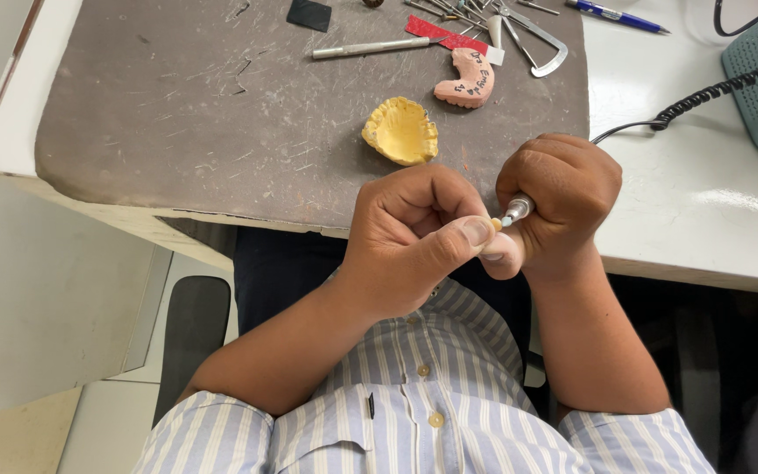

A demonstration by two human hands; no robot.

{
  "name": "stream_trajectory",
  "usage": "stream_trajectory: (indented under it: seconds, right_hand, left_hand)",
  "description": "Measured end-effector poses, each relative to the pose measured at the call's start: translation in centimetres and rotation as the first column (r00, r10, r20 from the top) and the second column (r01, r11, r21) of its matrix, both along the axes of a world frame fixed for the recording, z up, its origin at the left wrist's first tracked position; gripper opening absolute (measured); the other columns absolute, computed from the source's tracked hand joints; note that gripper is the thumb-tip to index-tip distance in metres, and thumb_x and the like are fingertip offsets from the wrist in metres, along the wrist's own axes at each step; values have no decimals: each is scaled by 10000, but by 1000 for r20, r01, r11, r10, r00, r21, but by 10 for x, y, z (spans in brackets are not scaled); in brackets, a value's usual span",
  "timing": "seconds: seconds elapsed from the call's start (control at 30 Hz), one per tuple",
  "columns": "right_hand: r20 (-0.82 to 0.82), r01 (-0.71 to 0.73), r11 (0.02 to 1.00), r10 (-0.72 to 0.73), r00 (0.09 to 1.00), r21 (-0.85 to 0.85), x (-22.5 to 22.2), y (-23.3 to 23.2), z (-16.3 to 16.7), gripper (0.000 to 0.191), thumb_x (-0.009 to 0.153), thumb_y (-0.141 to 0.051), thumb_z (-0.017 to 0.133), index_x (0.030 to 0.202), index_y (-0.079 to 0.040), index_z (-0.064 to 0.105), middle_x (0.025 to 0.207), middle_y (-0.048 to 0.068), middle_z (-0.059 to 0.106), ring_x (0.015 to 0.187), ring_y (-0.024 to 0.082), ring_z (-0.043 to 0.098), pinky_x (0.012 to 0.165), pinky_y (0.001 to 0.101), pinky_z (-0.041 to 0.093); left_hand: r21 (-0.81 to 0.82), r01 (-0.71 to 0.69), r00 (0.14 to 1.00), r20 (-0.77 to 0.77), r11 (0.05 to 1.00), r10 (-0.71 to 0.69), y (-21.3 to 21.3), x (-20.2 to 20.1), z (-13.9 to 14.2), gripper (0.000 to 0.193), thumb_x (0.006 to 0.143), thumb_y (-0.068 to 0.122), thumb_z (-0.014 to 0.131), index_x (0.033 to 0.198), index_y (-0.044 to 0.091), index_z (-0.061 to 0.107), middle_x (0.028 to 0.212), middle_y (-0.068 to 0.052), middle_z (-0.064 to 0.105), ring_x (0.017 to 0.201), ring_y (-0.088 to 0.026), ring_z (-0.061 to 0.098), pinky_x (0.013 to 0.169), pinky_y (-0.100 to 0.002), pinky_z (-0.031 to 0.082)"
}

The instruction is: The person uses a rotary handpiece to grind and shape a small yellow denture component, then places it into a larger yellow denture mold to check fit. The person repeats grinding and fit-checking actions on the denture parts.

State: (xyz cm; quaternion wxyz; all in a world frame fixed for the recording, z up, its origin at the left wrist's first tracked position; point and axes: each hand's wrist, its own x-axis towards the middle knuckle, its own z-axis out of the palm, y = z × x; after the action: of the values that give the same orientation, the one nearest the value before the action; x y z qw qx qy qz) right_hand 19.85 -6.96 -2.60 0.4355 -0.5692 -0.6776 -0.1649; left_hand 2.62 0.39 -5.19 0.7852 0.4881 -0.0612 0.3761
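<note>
A small pale, cream-coloured piece (496, 225) sits pinched at the fingertips, just above the edge of the bench — only its rounded end shows, too small to tell its shape further. Touching it from the right is the silver metal tip of a slim handpiece (518, 209), angled down and to the left — most of its body is hidden, and a black coiled cord (712, 92) lies across the white benchtop behind it.
</note>
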Motion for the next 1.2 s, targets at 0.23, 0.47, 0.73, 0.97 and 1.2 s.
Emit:
stream_trajectory:
  seconds: [0.23,0.47,0.73,0.97,1.2]
  right_hand:
    - [5,-19,1000,19,1000,14,3,0,-2,845,849,-918,420,664,-94,442,557,18,421,494,157,481,485,271,342]
    - [8,-9,1000,9,1000,12,2,1,-3,841,853,-913,413,664,-94,440,552,21,413,490,157,475,487,275,337]
    - [-9,13,1000,-13,1000,-6,-1,2,0,857,831,-928,386,638,-95,436,579,21,397,476,167,460,476,287,330]
    - [-16,-4,1000,4,1000,1,0,2,-1,856,841,-927,391,648,-95,434,567,19,391,478,164,457,482,289,327]
    - [11,1,1000,-1,1000,-6,1,2,-1,843,846,-918,404,661,-96,437,564,23,386,487,165,450,491,290,325]
  left_hand:
    - [-26,7,1000,-8,1000,-8,-2,-1,0,104,1047,58,660,962,3,639,852,-13,636,741,-8,547,673,-176,473]
    - [-1,-4,1000,0,1000,4,-1,0,-1,122,1059,81,672,967,9,638,863,-10,634,755,-6,556,682,-178,484]
    - [-13,1,1000,29,1000,-1,-1,0,-2,125,1072,76,665,970,9,637,879,-19,649,780,-17,578,712,-183,500]
    - [-37,-1,1000,25,999,1,-2,2,-2,108,1060,75,670,981,10,637,877,-31,660,788,-26,605,721,-192,531]
    - [-89,31,998,48,996,-26,-1,1,0,107,1048,66,666,962,9,637,881,-50,677,790,-42,636,727,-208,553]
